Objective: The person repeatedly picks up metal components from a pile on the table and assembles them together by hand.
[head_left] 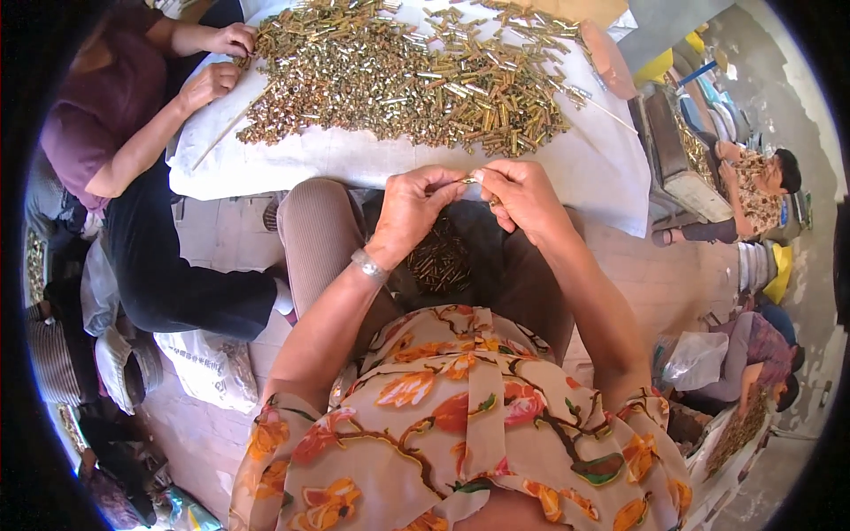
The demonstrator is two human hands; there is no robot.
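My left hand (416,211) and my right hand (524,200) meet at the near edge of the cloth-covered table. Between their pinched fingertips is a small brass-coloured metal piece (468,180). Another yellowish bit shows under my curled right fingers, too small to name. Beyond my hands spreads a pile of brass-coloured metal parts (354,84): short ring-like pieces at left and middle, longer rods or tubes (509,119) at right. Below my hands, between my knees, a dark container holds many slim metal pieces (438,258). A bracelet circles my left wrist.
A thin stick (232,124) lies on the white cloth (283,168) at left. To the left a co-worker's hands (212,84) work at the pile's edge. A white plastic bag (212,367) stands on the floor. Other people sit at trays of parts on the right.
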